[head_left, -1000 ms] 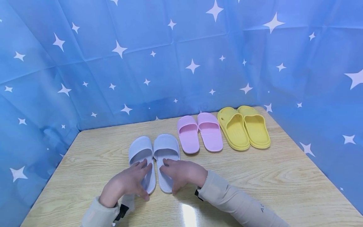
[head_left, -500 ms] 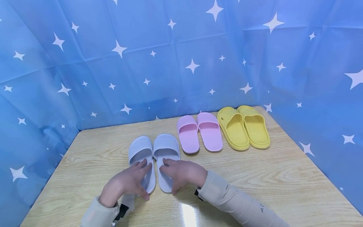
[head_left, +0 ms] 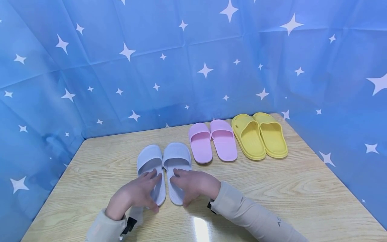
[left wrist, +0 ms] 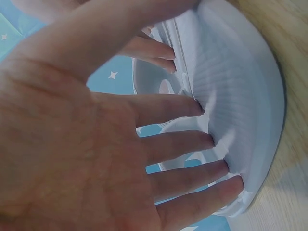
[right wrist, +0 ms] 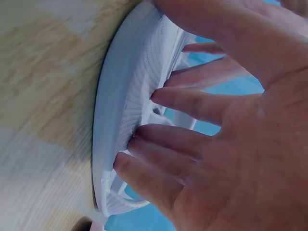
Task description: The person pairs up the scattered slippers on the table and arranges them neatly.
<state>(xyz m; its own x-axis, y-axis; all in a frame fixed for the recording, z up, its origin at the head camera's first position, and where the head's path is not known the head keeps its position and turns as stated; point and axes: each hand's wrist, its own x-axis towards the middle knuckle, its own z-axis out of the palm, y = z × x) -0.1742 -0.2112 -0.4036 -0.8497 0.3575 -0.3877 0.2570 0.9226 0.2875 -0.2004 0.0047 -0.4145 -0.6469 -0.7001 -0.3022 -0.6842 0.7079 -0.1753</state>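
Observation:
A pair of pale grey-lavender slippers lies side by side on the wooden table, toes away from me. On the insole of the left slipper (head_left: pixel 150 154) rest the fingertips of my left hand (head_left: pixel 135 194), its thumb near the heel edge. My right hand (head_left: pixel 196 184) touches the right slipper (head_left: pixel 177 151) in the same way. In the left wrist view, the fingers (left wrist: pixel 178 147) are spread and nearly straight against the ribbed insole (left wrist: pixel 221 82). Seen from the right wrist, the fingers (right wrist: pixel 163 137) also reach out to the slipper (right wrist: pixel 120 91), uncurled. Both slippers sit flat on the table.
Pink slippers (head_left: pixel 224 144) stand further back, right of the grey pair. Beside them, yellow clogs (head_left: pixel 253 141) are placed near the table's (head_left: pixel 302 195) back right corner. A blue curtain (head_left: pixel 181 77) with white stars borders the back and both sides.

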